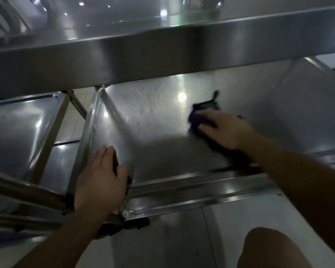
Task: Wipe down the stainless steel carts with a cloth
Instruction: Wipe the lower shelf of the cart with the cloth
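Dark purple cloth (198, 118) lies bunched on the lower shelf (153, 136) of the stainless steel cart (182, 187), toward the shelf's far right part, one corner sticking up beyond the hand. Right hand (225, 130) rests on top of it, fingers (207, 113) laid forward over the cloth and pressing it to the metal; they look fairly straight rather than wrapped round it, though blur makes the exact hold hard to read. Shelf surface shows faint swirled streaks and a bright light reflection just left of the cloth. Left hand (100, 178) sits at the shelf's near left corner, palm down, fingers extended along the raised rim; the thumb side curls slightly over the edge, so it braces on the corner without clearly clasping it. Both forearms bare. Upper shelf (162, 47) of the same cart runs across the top of the view as a broad steel band, overhanging the lower one. To the left, a second steel cart (21, 128) stands just beside, its shelf rim close to the first cart's corner post. Pale tiled floor (230, 229) below. A bare knee (269, 248) shows at the bottom right, near the cart's front edge.
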A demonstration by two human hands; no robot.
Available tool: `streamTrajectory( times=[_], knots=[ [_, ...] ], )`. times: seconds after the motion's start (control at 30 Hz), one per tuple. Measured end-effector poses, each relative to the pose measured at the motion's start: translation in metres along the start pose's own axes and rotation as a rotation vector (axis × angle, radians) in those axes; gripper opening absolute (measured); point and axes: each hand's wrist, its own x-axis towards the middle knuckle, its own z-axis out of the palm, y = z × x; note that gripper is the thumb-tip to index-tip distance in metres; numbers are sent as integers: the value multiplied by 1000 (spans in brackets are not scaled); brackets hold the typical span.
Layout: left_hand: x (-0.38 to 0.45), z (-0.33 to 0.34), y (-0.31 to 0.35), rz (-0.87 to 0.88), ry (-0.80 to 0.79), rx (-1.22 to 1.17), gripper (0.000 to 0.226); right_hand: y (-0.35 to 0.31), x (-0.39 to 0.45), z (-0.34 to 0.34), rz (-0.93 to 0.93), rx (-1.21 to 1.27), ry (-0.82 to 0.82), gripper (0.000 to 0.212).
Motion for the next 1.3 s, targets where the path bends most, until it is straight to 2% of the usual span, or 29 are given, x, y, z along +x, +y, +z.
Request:
streamTrajectory(
  times=[0.07,0.13,0.2,0.27,0.37,0.53,0.63,0.73,0.97,1.1,1.2,1.3],
  knots=[
    [-2,-1,3,-3,8,-13,63,28,38,-15,247,-40,115,41],
    [-1,1,5,0,18,-21,63,30,81,-12,486,-52,167,47],
    [-1,3,6,8,20,-17,64,-1,118,7,544,-72,188,50],
    [0,5,5,8,26,-12,67,-51,142,32,435,-58,168,47],
    [1,6,4,9,34,-29,73,-122,147,70,197,-31,45,47],
    [3,2,-2,26,-18,-75,70,-163,79,93,-92,-42,-115,52],
    [3,0,-4,41,-33,-103,66,-153,24,85,-160,-36,-160,58],
    [2,0,-5,48,-6,-98,63,-123,-13,65,-53,-65,-127,59],
    [1,2,-6,58,4,-38,66,-20,-63,2,467,-116,147,51],
    [2,2,-7,62,-10,-21,69,11,-67,-9,741,-130,228,61],
    [1,1,-6,50,-18,-13,68,7,-69,-8,739,-176,195,67],
    [0,0,-4,38,-3,-6,64,7,-85,-13,608,-195,136,69]
  ],
)
